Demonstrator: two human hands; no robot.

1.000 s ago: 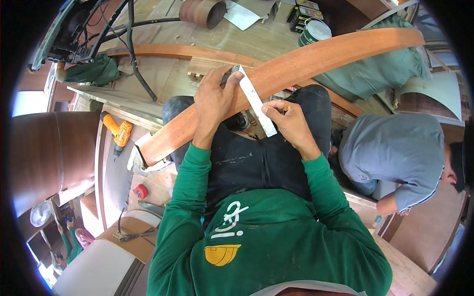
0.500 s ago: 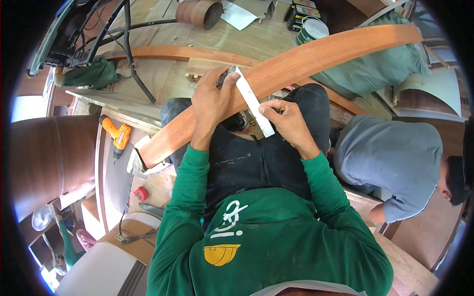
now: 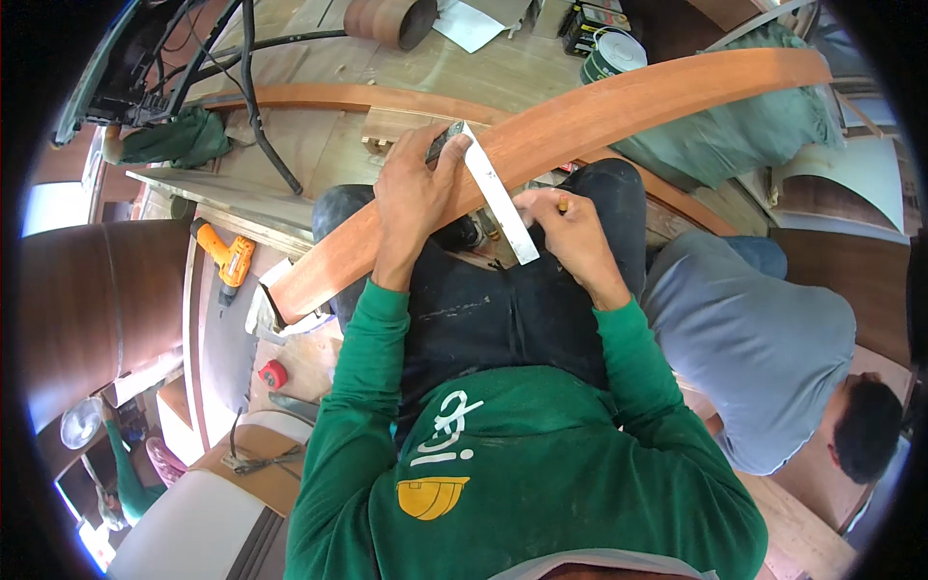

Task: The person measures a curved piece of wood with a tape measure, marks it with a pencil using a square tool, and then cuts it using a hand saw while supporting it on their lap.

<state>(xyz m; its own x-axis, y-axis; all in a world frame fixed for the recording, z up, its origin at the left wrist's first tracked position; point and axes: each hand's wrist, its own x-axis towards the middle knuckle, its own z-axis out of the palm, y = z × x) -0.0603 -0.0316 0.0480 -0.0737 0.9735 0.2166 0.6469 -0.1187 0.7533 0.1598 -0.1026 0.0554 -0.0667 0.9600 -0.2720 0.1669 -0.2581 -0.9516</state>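
Note:
A long curved reddish-wood piece (image 3: 638, 101) lies diagonally across my thighs. My left hand (image 3: 411, 193) is closed on it and on the dark stock of a try square, whose pale blade (image 3: 498, 198) crosses the wood with its end hanging past the near edge. My right hand (image 3: 570, 237) is closed around a short yellow pencil (image 3: 562, 206), just right of the blade, below the wood's near edge.
An orange drill (image 3: 229, 253) and red tape measure (image 3: 273, 373) lie left. A co-worker (image 3: 749, 358) bends at my right; another person (image 3: 140, 483) shows lower left. A black-cabled machine (image 3: 126, 77), bucket (image 3: 613, 56), wood tube (image 3: 387, 21) and green bags (image 3: 725, 135) are at the back.
My right hand has shifted slightly right, away from the blade, its forefinger now beside it. The co-worker on the right has bent lower, head moving toward the bottom of the picture.

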